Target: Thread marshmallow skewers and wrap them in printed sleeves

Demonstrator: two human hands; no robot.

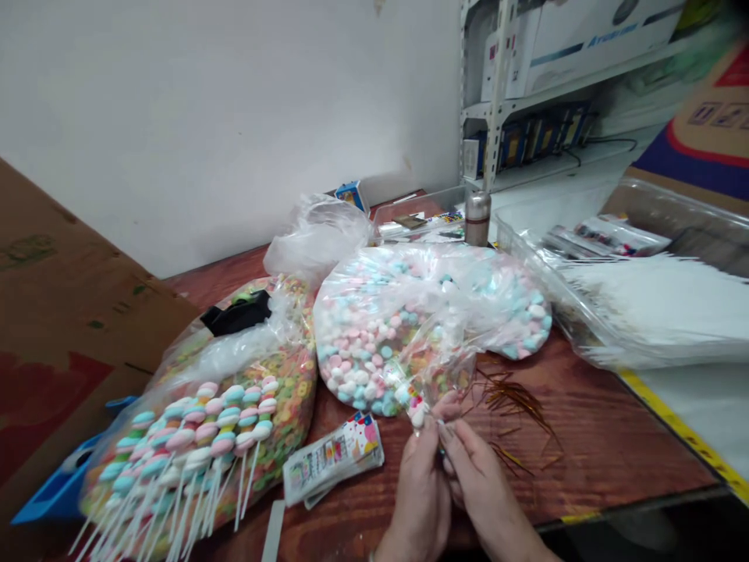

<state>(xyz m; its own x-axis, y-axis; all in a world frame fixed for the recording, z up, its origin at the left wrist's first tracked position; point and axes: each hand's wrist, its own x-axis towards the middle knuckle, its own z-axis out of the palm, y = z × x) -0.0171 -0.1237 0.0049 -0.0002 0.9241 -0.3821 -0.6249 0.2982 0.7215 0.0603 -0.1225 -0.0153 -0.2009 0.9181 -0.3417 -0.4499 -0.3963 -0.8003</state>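
Note:
My left hand [419, 488] is closed around the lower end of a candy skewer [417, 410] in a clear bag, its sweets pointing up and away. My right hand [480, 478] meets it there, thumb and fingers pinched together; what lies between them is hidden. Just beyond are a large clear bag of pastel candies [356, 363] and loose gold twist ties [515, 398]. Left of my hands lies a stack of printed clear bags [333, 459]. Several finished-looking candy skewers [199, 425] with white sticks rest on a bag of ring-shaped candies [292, 394].
A black object [237, 314] sits on the ring-candy bag. Cardboard boxes flank the table, one at left [76, 312]. On the right stands a clear plastic bin [576, 343] with white sticks [672, 293]. A capped bottle [477, 218] and metal shelving [497, 101] are behind.

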